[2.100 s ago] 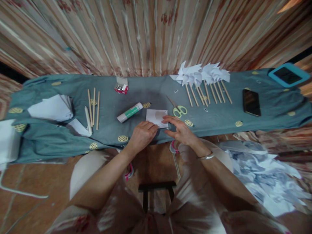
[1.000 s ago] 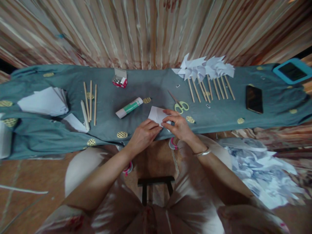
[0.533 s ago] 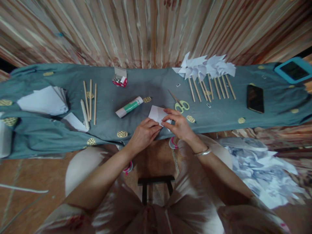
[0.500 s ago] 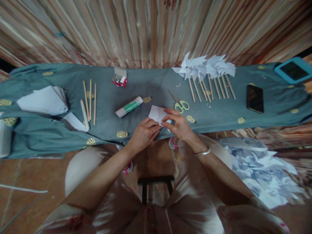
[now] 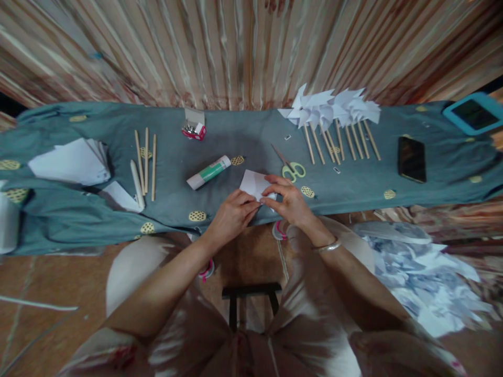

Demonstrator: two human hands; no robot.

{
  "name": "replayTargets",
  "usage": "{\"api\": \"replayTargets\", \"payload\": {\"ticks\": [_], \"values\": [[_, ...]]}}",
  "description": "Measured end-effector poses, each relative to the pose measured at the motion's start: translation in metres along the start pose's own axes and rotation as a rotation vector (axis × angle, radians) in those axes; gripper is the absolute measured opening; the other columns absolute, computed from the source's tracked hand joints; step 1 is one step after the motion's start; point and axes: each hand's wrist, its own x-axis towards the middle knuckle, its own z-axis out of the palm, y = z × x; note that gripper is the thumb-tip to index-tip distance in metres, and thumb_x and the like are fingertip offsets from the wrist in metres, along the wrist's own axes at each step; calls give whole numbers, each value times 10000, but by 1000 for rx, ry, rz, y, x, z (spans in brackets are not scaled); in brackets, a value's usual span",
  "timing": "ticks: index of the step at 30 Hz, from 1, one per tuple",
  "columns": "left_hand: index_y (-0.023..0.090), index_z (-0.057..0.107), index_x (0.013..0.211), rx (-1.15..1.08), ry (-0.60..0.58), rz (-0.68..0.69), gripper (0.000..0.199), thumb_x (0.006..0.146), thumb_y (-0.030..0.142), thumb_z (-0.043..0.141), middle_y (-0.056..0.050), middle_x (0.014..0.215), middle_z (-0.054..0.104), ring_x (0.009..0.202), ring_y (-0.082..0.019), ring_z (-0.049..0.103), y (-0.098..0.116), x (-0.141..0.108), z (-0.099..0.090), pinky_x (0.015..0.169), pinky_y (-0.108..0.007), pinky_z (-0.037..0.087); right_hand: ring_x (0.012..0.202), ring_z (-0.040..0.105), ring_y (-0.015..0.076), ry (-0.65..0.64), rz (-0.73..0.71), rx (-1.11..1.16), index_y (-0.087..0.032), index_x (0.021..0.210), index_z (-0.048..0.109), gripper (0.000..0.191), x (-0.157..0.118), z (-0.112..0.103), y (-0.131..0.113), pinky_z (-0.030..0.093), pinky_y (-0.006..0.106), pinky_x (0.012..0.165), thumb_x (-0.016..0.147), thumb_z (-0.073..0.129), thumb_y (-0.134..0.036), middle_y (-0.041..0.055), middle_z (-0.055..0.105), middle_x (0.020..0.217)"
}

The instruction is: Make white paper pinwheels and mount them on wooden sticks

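Note:
A small piece of white paper (image 5: 251,182) lies near the front edge of the cloth-covered table, pinched between both hands. My left hand (image 5: 232,215) is closed on its near left corner, thumb and fingers pressed together. From the right, my right hand (image 5: 290,201) grips the paper with curled fingers and thumb, covering much of that side. Just beyond the right hand lie scissors (image 5: 291,170) with light green handles. To the left of the paper rests a green and white glue stick (image 5: 209,172).
White paper pinwheels (image 5: 334,107) on wooden sticks lie at the back right, near a phone (image 5: 412,159) and a blue-framed device (image 5: 473,113). Leftward are a small red box (image 5: 194,130), wooden sticks (image 5: 146,162) and stacked paper (image 5: 73,161). A bag of paper pieces (image 5: 424,277) sits low right.
Almost nothing differs. Both hands keep their hold on the paper, with only slight shifts of the fingers at its near edge.

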Motion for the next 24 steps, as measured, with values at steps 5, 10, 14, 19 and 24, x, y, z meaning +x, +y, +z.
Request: {"api": "replayTargets", "payload": {"ticks": [5,10,14,19,24], "values": [[140,714,1022,18,-2,-6,203,944,201,537,-86,923,695,884,-193,596,-1,-1,1,778,-326,545,1258,558,278,-53,-7,2,-241,924,729,152,-2,-4,0,398,488,1085,783,731,-300,93,619,1335],[142,711,1009,29,-3,-8,207,952,213,525,-84,920,697,879,-190,607,-1,-1,1,779,-323,546,1263,558,277,-55,2,-6,-247,918,728,156,-3,-5,-1,399,493,1088,767,746,-282,90,619,1337],[150,706,1011,30,-10,-14,204,955,213,519,-80,919,696,876,-188,609,-1,-1,1,785,-322,542,1274,551,277,-62,0,-15,-254,925,728,147,-3,-4,-1,389,504,1095,781,737,-283,86,619,1339],[147,705,1009,36,-7,-14,187,945,200,537,-77,914,694,879,-188,608,-1,-2,2,791,-318,542,1270,550,274,-69,-4,-15,-252,921,732,133,-3,-4,-1,398,492,1087,790,733,-277,86,612,1345],[141,709,996,43,11,-1,190,947,204,536,-76,907,693,864,-185,607,0,-2,2,777,-311,543,1265,550,274,-67,-4,-17,-245,926,736,141,-3,-4,0,399,490,1084,787,741,-268,91,613,1341]]}}
